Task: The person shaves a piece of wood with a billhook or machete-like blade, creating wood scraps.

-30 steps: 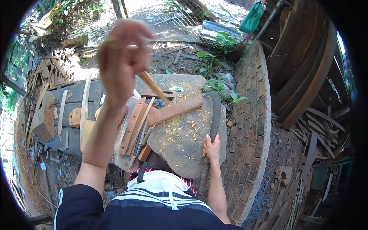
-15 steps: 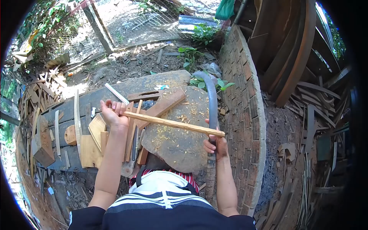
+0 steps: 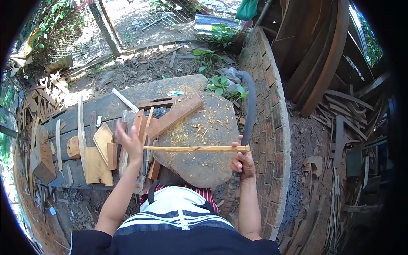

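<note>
My right hand [image 3: 243,165] is closed around a dark curved tool [image 3: 250,100], its hooked end up and its wrapped lower part running down toward my body. The same hand pinches the right end of a thin, pale wooden stick [image 3: 191,149], which lies level across the front of me. My left hand [image 3: 134,142] is open, fingers spread and slightly blurred, with its palm against or very near the stick's left end. Below the stick is a broad stone-like slab [image 3: 193,172] scattered with wood shavings.
A reddish wooden block [image 3: 175,115] lies across the slab's left side. Pale boards [image 3: 97,165] and offcuts lie on the dark bench [image 3: 68,127]. A brick wall [image 3: 272,127] stands close on the right, with scrap wood [image 3: 352,114] beyond it. Wire mesh fencing [image 3: 140,21] is behind.
My left hand has opened from its grip on the stick and spread its fingers. The stick has gone from slanting to nearly level, and the curved tool has tilted right.
</note>
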The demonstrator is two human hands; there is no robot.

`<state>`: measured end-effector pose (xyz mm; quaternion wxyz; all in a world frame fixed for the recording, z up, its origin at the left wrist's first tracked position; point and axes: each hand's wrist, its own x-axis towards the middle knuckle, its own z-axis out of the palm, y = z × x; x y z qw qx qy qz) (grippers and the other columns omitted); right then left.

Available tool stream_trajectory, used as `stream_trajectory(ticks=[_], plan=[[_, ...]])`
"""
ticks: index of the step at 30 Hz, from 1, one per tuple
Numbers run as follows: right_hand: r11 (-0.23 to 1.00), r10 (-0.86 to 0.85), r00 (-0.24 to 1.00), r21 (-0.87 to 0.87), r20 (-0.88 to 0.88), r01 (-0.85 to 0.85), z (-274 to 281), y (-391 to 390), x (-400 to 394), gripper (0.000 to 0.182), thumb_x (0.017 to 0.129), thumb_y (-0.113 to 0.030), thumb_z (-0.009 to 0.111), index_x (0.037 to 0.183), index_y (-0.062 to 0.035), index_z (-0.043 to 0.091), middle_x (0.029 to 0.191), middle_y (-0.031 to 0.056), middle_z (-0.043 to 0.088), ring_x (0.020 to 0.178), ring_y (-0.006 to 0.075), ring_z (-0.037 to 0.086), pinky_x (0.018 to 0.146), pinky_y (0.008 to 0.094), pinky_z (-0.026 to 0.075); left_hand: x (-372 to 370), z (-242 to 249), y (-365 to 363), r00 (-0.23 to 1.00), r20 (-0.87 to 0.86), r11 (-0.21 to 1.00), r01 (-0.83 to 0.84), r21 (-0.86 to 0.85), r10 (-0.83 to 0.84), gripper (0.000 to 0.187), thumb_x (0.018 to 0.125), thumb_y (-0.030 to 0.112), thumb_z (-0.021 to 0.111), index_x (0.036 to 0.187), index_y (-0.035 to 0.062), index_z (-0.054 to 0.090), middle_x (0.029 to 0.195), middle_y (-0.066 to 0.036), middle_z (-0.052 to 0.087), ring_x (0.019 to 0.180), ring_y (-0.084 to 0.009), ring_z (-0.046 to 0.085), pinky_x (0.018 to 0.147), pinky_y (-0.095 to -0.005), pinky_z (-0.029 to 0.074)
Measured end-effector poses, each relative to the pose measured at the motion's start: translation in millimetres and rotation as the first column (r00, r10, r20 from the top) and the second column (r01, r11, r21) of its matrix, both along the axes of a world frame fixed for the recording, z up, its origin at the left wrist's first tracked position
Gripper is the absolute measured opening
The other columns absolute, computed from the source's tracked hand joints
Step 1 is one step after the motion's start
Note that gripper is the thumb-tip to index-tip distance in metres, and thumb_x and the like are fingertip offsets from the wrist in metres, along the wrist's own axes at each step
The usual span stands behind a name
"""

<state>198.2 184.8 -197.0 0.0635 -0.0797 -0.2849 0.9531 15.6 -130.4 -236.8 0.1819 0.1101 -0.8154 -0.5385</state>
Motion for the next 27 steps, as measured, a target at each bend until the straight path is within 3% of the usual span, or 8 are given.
stream_trajectory(ticks=[1,4,7,10,11,18,22,27], plan=[[1.0,-0.007,1.0,-0.003,0.025,0.007,1,-1,0,0.065,0.081,-0.001,0.064,0.134,-0.009,0.029,0.116,0.0153,0.059,0.045,0.0069,0.048,0.033,0.0187,0.033,14,28,15,0.94,-0.234,0.914,0.149,-0.378,-0.249,0.041,0.088,0.014,0.058,0.124,-0.0013,0.045,0.119,-0.014,0.051,0.104,-0.0274,0.053,0.092,-0.0381,0.041],[0.999,0.031,0.998,0.029,0.062,-0.033,2,-4,-8,0.062,0.082,-0.002,0.064,0.133,-0.009,0.031,0.116,0.0139,0.059,0.044,0.0066,0.047,0.033,0.0192,0.033,37,61,59,0.497,-0.041,0.491,0.836,-0.244,-0.867,0.04,0.086,0.016,0.059,0.123,0.003,0.052,0.113,-0.017,0.06,0.107,-0.0324,0.054,0.096,-0.0406,0.039],[0.996,0.085,0.996,0.027,0.038,-0.086,5,-11,-15,0.061,0.082,-0.004,0.065,0.132,-0.009,0.031,0.119,0.0141,0.058,0.043,0.0062,0.046,0.034,0.0198,0.033,68,83,105,0.164,0.181,0.112,0.957,-0.266,-0.97,0.045,0.09,0.022,0.055,0.13,0.0051,0.043,0.108,-0.019,0.06,0.103,-0.0344,0.057,0.087,-0.0421,0.045],[0.991,0.105,0.994,0.079,0.03,-0.107,22,-14,-23,0.064,0.08,-0.007,0.068,0.132,-0.0085,0.031,0.121,0.0169,0.056,0.043,0.0063,0.046,0.034,0.0199,0.033,63,98,119,0.114,0.475,0.02,0.98,-0.198,-0.873,0.04,0.092,0.024,0.05,0.127,0.0054,0.042,0.094,-0.019,0.064,0.087,-0.0359,0.063,0.073,-0.0452,0.05],[0.972,0.092,0.992,0.207,0.084,-0.107,27,-13,-24,0.065,0.079,-0.007,0.068,0.132,-0.0081,0.031,0.121,0.018,0.056,0.043,0.0066,0.046,0.035,0.0199,0.034,62,91,115,0.214,0.284,0.102,0.927,-0.361,-0.935,0.032,0.093,0.024,0.047,0.119,0.0057,0.046,0.083,-0.017,0.065,0.078,-0.0355,0.064,0.064,-0.0455,0.05],[0.86,-0.001,0.954,0.487,0.301,-0.153,10,-4,-6,0.063,0.079,-0.01,0.07,0.128,-0.0044,0.031,0.1,0.0193,0.064,0.043,0.0061,0.044,0.037,0.02,0.036,-51,38,83,0.763,0.245,0.455,0.575,-0.681,-0.598,0.043,0.082,0.035,0.063,0.111,0.006,0.051,0.103,-0.014,0.062,0.09,-0.0316,0.063,0.074,-0.0412,0.051],[0.869,0.051,0.912,0.432,0.407,-0.241,2,-6,5,0.056,0.083,-0.015,0.067,0.126,-0.0031,0.033,0.095,0.0169,0.065,0.042,0.0063,0.042,0.036,0.0207,0.035,-61,4,80,0.657,0.432,0.271,0.694,-0.667,-0.618,0.055,0.074,0.041,0.073,0.106,0.0013,0.051,0.1,-0.016,0.06,0.087,-0.0353,0.064,0.071,-0.0441,0.053],[0.838,0.072,0.868,0.442,0.491,-0.32,0,-15,5,0.054,0.086,-0.025,0.064,0.126,-0.0046,0.035,0.086,0.0116,0.065,0.042,0.0066,0.04,0.037,0.0218,0.033,-52,-5,93,0.696,0.49,0.272,0.683,-0.678,-0.525,0.051,0.075,0.037,0.073,0.105,0.0017,0.051,0.099,-0.016,0.059,0.085,-0.0344,0.065,0.066,-0.0441,0.053]])
